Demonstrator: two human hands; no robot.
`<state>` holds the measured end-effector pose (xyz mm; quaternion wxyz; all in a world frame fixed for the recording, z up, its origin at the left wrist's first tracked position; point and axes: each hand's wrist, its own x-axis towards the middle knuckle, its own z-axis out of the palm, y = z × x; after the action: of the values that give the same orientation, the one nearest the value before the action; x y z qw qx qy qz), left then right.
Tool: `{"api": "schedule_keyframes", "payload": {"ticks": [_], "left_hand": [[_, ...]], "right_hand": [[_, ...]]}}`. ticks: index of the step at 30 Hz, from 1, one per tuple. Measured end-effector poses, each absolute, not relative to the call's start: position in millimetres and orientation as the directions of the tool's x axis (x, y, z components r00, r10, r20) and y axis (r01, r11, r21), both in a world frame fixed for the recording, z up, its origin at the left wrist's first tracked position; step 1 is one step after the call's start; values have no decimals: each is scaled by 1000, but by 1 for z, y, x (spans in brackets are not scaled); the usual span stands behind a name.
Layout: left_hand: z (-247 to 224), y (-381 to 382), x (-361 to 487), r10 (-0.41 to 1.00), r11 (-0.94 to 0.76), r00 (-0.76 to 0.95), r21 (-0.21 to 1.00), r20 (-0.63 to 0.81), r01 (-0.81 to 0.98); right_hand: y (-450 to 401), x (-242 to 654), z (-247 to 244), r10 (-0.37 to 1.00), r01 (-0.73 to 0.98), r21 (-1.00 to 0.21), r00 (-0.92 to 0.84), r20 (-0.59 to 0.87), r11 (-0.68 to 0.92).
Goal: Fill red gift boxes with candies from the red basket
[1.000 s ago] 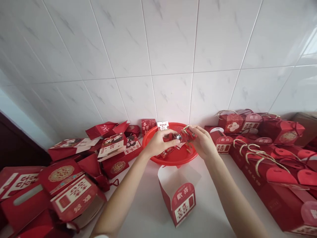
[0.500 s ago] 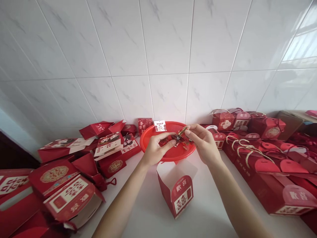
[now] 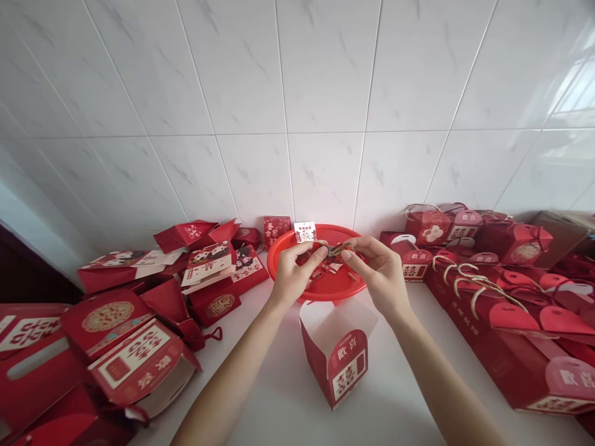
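Over the red plastic basket [image 3: 279,272], my left hand [image 3: 297,269] pinches a small dark wrapped candy [image 3: 331,251]. My right hand [image 3: 375,266] is close beside it, thumb and fingers closed on a gold wrapped candy [image 3: 344,248]. The two candies are nearly end to end, and I cannot tell whether they touch. More red-wrapped candies [image 3: 318,275] lie in the basket under my hands. Below them, an open red and white gift box [image 3: 333,362] stands upright on the white table [image 3: 279,384], its top flaps spread.
Red gift boxes [image 3: 125,316] are heaped on the left. Rows of red boxes with rope handles [image 3: 502,347] line the right side. A small white card [image 3: 305,231] and a red box [image 3: 277,231] stand behind the basket against the tiled wall [image 3: 325,161].
My hands have drawn closer together, and the gold candy has tipped from slanting to nearly level. The whole view has shifted slightly.
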<state>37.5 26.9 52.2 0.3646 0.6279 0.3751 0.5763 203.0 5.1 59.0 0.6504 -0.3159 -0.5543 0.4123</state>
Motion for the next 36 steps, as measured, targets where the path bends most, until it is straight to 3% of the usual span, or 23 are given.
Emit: {"api": "schedule_keyframes", "payload": {"ticks": [7,15,20,25,29,36], "left_hand": [[51,29,33,849,-525,-12,847,528,91],[55,26,29,832,-553,58,812,552,187],[53,26,30,834,-551,42,825,550,130],[48,29,39,898,-440,-51,886,437,-146],[48,28,46,933,-357,-92,856,349,-373],[54,28,44,941,-308,7,862,339,-402]], "right_hand": [[16,213,57,915,-278,-871,115,388,404],[17,214,56,903,-37,-919,-176,392,392],[17,211,55,866,82,-865,-129,484,495],[14,211,58,880,-128,-910,-234,413,394],[13,210,58,891,-274,-921,-287,353,277],[17,215,55,907,-307,-921,-267,325,240]]}}
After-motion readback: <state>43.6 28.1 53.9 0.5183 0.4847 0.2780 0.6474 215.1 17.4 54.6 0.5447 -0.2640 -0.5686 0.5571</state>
